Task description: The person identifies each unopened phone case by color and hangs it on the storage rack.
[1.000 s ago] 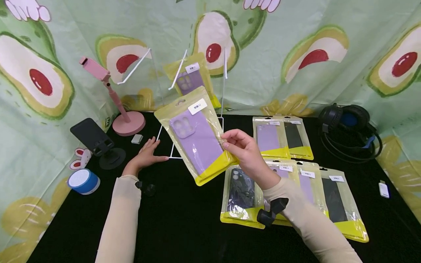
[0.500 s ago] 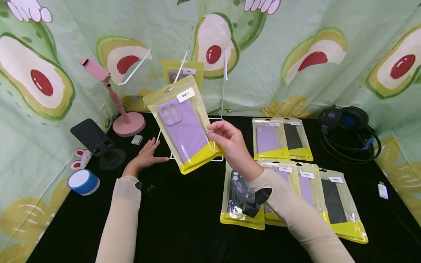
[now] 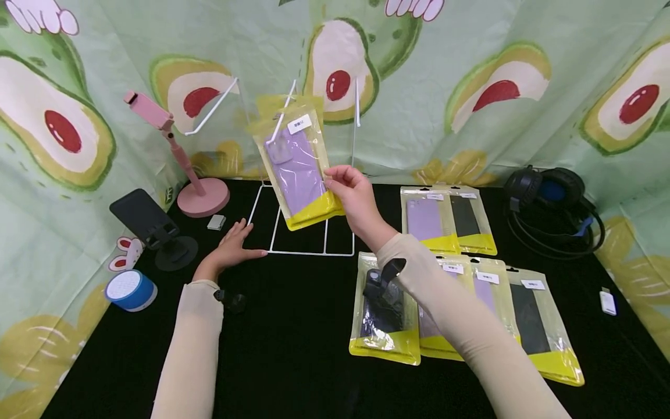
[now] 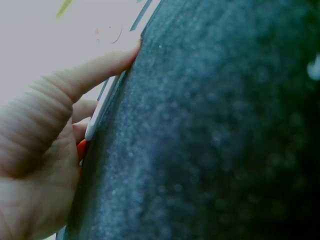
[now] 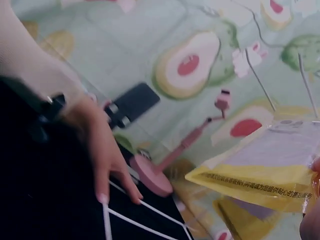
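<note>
My right hand [image 3: 358,201] pinches the lower right edge of a clear, yellow-bottomed pouch [image 3: 300,174] with a purple phone case inside. The pouch is held up tilted at the white wire rack [image 3: 311,254]. In the head view the middle hook [image 3: 281,116] crosses in front of the pouch's top part. Behind it, another such pouch [image 3: 316,105] shows only its upper edge. At the rack's front left corner rests my left hand [image 3: 230,247], fingers spread, thumb against the wire. The left wrist view shows that thumb [image 4: 107,65] on the white wire.
Several packaged phone cases [image 3: 384,343] lie on the black table to the right, with headphones [image 3: 546,192] and a USB stick [image 3: 608,302] beyond. On the left stand a pink stand [image 3: 203,198], a black phone holder [image 3: 175,253] and a blue speaker [image 3: 131,291].
My right hand has carried the pouch up and away toward the rack's middle hook, first leftward. The hanging pouch behind is now mostly covered. My left hand stays at the rack's corner.
</note>
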{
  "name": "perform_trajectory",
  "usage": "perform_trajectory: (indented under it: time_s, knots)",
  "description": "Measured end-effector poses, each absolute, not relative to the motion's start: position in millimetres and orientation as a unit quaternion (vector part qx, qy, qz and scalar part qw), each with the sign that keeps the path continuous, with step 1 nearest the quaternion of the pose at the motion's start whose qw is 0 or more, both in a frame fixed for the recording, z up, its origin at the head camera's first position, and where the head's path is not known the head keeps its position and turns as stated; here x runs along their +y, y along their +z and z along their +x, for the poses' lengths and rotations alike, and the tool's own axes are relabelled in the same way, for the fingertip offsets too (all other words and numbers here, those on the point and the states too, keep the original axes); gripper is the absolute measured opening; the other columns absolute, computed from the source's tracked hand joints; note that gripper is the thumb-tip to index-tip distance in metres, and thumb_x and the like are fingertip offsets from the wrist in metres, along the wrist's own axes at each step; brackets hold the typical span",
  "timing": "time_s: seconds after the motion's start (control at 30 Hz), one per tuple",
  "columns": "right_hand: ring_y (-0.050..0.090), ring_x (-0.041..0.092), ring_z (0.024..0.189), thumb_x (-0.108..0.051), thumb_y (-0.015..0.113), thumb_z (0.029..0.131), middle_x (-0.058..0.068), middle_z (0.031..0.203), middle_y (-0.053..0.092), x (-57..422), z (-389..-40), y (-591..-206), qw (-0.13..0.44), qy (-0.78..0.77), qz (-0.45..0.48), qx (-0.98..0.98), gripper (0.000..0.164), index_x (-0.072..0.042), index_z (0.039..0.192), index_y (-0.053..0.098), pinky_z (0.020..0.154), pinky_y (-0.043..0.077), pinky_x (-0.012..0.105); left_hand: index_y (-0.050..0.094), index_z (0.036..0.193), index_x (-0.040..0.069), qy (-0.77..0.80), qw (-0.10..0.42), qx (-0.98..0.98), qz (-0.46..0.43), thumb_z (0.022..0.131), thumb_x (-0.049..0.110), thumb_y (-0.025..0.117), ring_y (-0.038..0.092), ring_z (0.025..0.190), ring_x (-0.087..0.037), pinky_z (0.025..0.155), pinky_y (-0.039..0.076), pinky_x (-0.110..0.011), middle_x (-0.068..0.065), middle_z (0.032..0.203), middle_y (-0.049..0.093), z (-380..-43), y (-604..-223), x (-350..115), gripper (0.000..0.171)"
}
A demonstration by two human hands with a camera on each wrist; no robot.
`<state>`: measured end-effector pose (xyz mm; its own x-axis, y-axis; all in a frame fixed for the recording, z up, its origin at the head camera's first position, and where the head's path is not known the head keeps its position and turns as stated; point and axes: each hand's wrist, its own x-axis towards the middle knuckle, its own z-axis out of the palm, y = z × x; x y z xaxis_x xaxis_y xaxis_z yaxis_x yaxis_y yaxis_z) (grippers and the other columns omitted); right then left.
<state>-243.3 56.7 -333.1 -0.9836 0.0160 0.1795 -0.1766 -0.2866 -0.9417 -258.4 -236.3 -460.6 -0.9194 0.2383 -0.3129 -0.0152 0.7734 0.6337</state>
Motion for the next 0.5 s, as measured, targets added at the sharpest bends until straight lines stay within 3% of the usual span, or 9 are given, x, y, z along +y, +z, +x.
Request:
perform_trajectory:
  time_s: [0.13, 0.5]
  knots:
    - [0.052, 0.011, 0.077, 0.010, 0.060, 0.085, -0.002, 0.082, 0.058, 53.0, -264.0, -326.9, 0.070, 0.778, 0.043, -0.623, 0.015, 0.008, 0.100, 0.062, 0.070, 0.044, 0.018, 0.010, 0.152, 0.004, 0.329, 0.198, 0.922, 0.051, 0.083, 0.048, 0.068, -0.015, 0.143, -0.033, 0.109, -0.008, -0.059, -0.016, 0.157, -0.010, -259.0, -460.8, -236.5, 0.100]
    - [0.053, 0.012, 0.079, 0.008, 0.061, 0.086, 0.001, 0.085, 0.058, 61.7, -284.9, -332.8, 0.069, 0.746, 0.030, -0.662, 0.011, 0.004, 0.096, 0.063, 0.072, 0.045, 0.019, 0.011, 0.151, 0.002, 0.323, 0.186, 0.926, 0.056, 0.084, 0.046, 0.068, -0.014, 0.143, -0.034, 0.110, -0.007, -0.059, -0.018, 0.157, -0.008, -258.2, -460.0, -235.0, 0.098]
